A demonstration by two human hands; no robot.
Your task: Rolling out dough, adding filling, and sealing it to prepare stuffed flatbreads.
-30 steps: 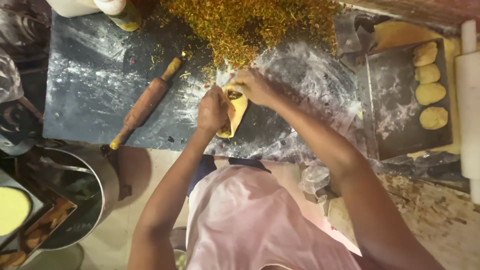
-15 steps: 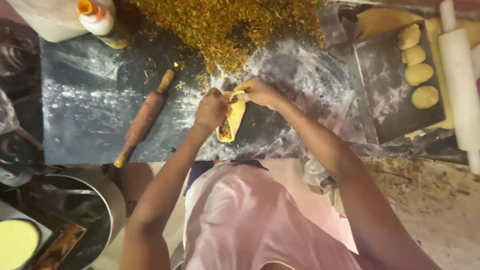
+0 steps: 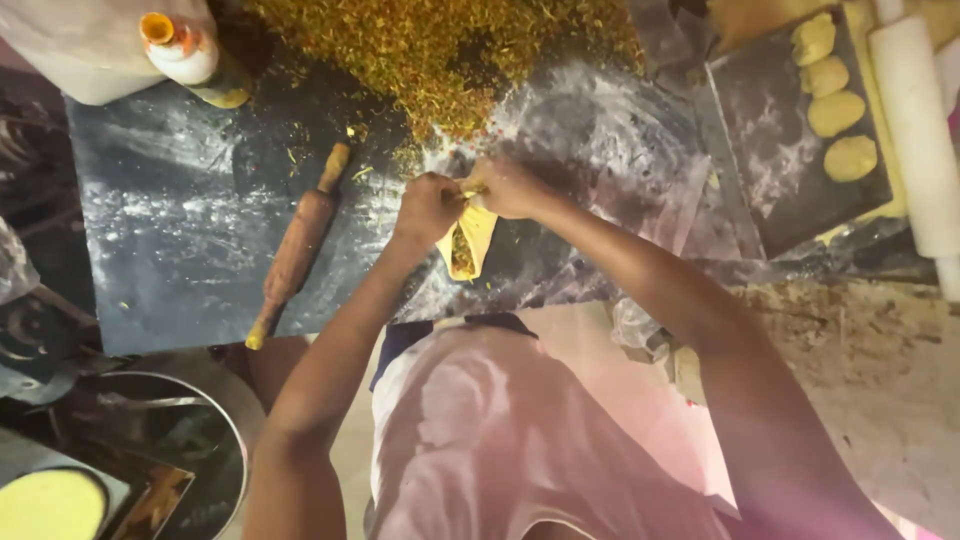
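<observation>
A food-making kitchen: floured slab [image 3: 190, 230], rolling pin [image 3: 297, 245], dough balls [image 3: 835, 110], heaped filling [image 3: 450, 50].

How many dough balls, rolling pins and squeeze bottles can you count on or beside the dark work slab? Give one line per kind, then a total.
Dough balls: 4, on the floured tray at the right
Rolling pins: 2, a brown wooden one and a white one
Squeeze bottles: 1
Total: 7

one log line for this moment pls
left hand: pinching yellow filled dough cone | right hand: pinching cone top | nearby: wooden rolling pin
</observation>
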